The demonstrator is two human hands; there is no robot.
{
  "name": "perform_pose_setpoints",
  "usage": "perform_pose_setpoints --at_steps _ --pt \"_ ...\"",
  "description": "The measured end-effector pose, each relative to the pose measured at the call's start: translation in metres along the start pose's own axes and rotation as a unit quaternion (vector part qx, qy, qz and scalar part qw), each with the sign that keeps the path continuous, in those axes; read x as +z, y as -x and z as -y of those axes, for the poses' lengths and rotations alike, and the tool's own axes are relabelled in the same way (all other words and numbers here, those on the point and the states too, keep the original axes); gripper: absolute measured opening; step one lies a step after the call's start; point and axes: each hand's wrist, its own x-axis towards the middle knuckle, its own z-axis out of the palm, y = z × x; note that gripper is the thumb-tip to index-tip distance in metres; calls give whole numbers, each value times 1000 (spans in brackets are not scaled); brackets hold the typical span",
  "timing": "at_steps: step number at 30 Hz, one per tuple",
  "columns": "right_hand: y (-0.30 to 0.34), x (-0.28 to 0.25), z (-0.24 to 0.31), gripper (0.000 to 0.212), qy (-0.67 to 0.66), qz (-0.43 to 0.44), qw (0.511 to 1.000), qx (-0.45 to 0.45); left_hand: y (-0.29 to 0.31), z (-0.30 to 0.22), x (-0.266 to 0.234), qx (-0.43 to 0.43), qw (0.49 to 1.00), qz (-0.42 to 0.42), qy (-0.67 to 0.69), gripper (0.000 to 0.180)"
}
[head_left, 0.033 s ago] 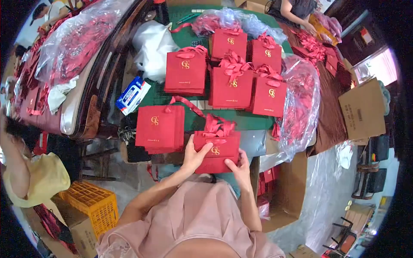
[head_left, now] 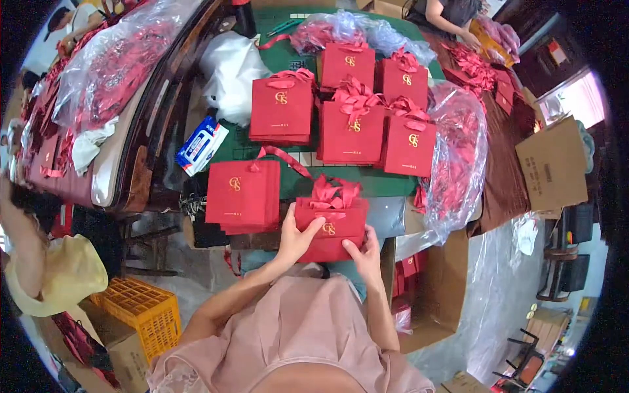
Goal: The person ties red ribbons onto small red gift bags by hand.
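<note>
Right in front of me, at the near edge of the table, I hold red paper gift bags with a gold emblem and bunched red ribbon handles. My left hand closes on their left side, thumb across the front. At the lower right corner, my right hand grips them with its thumb on the front. Most of the other fingers are hidden behind the bags. A stack of red gift bags lies just left of my left hand. Farther back are several more stacks, among them a left one and a middle one.
Clear plastic with red items covers the table's right side. A white plastic bag and a blue-and-white packet lie left. Below stand an open cardboard box and a yellow crate. Other people work at the far tables.
</note>
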Motion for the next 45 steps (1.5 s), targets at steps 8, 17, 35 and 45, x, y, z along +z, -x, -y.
perform_pose_setpoints --at_steps 8,17,35,45 --pt "-20 17 0 60 115 -2 981 -154 4 -30 4 187 979 -15 -76 80" --pt "-33 17 -6 54 154 -17 971 -183 -12 -26 7 194 936 -79 -283 103" --pt "-10 3 54 57 431 -46 859 -272 -14 -48 -1 162 925 -1 -343 29" --pt "-1 0 63 53 505 -28 802 -319 -22 -37 -14 -56 990 125 -37 17"
